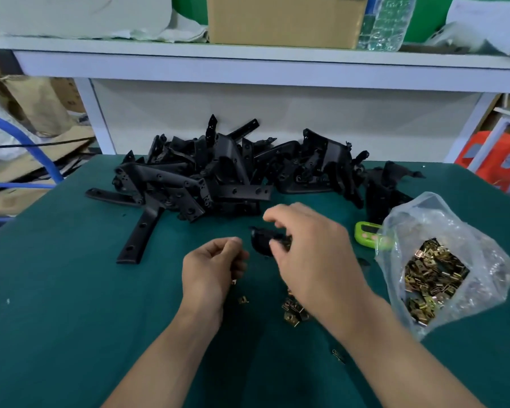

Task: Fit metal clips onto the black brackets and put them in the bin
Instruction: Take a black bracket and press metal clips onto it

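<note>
The black bracket (264, 242) was up off the green mat (71, 290), gripped by the right hand (312, 254), whose fingers curled over its right end and left only a dark rounded end poking out to the left; its long axis could not be read. Just left of that free end, a little nearer the person and not touching it, sat the left hand (212, 267), fingers curled in tight. Whether it pinched a clip could not be told. So the left hand looked the one to close the gap, moving right. Loose clips (293, 312) lay below the wrists, the bag of clips (433, 278) off right, the pile of brackets (212, 178) behind. No bin showed.
</note>
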Demonstrator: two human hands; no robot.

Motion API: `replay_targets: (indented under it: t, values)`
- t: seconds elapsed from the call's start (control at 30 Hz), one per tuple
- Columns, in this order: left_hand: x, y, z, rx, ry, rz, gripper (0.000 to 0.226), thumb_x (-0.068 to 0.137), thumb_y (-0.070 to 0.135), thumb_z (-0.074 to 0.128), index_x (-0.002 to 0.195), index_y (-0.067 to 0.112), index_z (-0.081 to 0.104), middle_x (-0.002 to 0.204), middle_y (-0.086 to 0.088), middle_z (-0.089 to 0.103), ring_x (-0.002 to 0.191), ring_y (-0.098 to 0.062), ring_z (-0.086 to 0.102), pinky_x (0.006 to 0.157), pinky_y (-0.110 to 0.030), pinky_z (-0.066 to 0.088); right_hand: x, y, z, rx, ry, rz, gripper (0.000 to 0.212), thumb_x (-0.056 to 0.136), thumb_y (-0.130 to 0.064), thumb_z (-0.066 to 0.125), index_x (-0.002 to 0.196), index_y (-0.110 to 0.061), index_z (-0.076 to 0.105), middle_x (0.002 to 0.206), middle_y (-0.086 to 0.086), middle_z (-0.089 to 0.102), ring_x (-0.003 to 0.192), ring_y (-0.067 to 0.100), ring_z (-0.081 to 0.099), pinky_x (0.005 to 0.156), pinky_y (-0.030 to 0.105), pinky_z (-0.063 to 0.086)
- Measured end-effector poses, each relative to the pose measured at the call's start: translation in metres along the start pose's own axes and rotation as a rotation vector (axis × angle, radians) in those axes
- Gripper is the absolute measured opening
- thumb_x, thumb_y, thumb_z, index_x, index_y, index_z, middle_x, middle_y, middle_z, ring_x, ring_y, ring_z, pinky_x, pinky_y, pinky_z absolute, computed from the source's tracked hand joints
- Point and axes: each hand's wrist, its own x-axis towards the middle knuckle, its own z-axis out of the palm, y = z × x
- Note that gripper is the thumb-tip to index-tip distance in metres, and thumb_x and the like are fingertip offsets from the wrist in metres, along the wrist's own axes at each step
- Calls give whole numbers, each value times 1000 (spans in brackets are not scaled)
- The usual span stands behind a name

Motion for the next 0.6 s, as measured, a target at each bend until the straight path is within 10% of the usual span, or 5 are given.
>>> replay_targets:
  t: [0.13,0.33,0.47,0.6]
  values:
    - [3,1,-4,8,13,-60,20,94,24,72,77,16,78,70,-5,73,57,-17,61,58,-31,54,-43,-14,13,304,-302,139,50,76,-35,81,123,-36,63,111,-20,71,102,0,65,90,18,49]
    - [7,0,-2,211,32,15,16,93,19,67,80,17,75,73,-2,77,57,-12,67,56,-25,52,-37,14,-5,988,-236,500,42,102,-51,49,110,-23,79,113,-8,77,110,12,71,86,30,61]
    - [4,-2,-1,341,18,124,17,91,24,67,77,26,76,72,8,76,53,-5,65,50,-16,48,-37,32,-4,390,-306,335,44,92,0,56,103,-36,79,104,-26,73,96,-8,66,86,11,50]
    - [6,-1,0,409,8,171,11,88,28,75,77,29,76,70,12,75,54,-3,67,55,-18,50,-43,34,3,128,-593,130,51,79,-6,59,116,-38,74,113,-23,67,112,-4,55,105,14,37]
